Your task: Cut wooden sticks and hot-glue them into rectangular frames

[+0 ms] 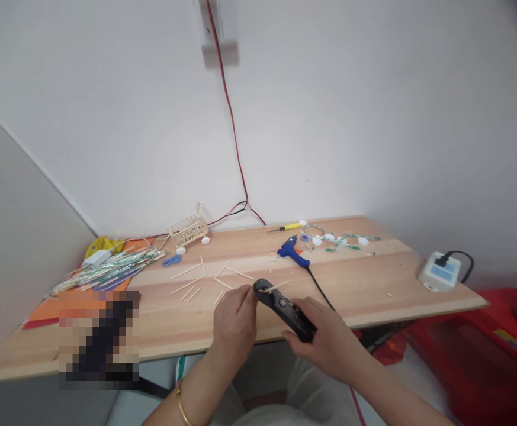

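Observation:
My right hand (324, 340) is closed round the handles of black cutting pliers (282, 307), held over the front edge of the wooden table (373, 284). A thin wooden stick (276, 287) sits in the pliers' jaws. My left hand (234, 324), fingers pinched, holds the near end of that stick right at the jaws. Several loose wooden sticks (205, 278) lie on the table just beyond my hands.
A blue glue gun (292, 251) with a black cord lies mid-table. A small stick-built cart (188, 229) stands at the back. Coloured sticks and orange paper (107, 272) are at the left, white caps (329, 239) and a yellow screwdriver (290, 226) behind, a power strip (438, 273) at the right edge.

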`<state>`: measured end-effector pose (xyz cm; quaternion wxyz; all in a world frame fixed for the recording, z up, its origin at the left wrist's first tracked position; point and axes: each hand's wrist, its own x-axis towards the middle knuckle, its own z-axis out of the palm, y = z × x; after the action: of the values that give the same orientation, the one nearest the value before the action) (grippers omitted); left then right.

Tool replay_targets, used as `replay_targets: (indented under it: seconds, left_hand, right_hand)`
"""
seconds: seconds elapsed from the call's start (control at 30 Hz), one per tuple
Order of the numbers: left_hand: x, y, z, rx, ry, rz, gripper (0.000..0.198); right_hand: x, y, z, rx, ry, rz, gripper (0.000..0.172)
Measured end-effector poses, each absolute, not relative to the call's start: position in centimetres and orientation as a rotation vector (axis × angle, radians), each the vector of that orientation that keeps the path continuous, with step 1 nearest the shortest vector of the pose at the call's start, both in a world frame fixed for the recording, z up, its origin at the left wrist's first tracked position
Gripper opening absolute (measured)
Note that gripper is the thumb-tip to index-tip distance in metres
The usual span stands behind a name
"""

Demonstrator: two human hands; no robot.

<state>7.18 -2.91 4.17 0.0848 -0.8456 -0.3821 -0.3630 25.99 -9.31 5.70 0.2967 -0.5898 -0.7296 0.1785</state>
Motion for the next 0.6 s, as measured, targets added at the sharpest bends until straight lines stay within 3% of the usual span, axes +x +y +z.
replay_targets:
  seconds: [0.17, 0.27, 0.4, 0.6]
  left_hand:
    - [7.4, -2.6, 3.4, -2.539, -1.202, -0.974, 0.023]
    - [8.1, -2.2, 3.3, -2.564, -1.328, -0.73, 0.021]
    - [9.8, -1.6, 4.1, -2.644, -1.449, -0.279, 0.017]
    - [12.2, -0.1, 5.5, -2.758, -1.51, 0.054, 0.02]
  right_hand:
    - [25.9, -9.2, 5.7, -1.642, -1.96, 0.458, 0.016]
    - [26.2, -8.9, 5.2, -1.726, -1.974, 0.493, 0.009]
    - [27.2, -7.8, 4.1, -1.755, -1.981, 0.66, 0.023]
    - [28.9, -5.4, 2.7, -1.887, -1.765, 1.335, 0.047]
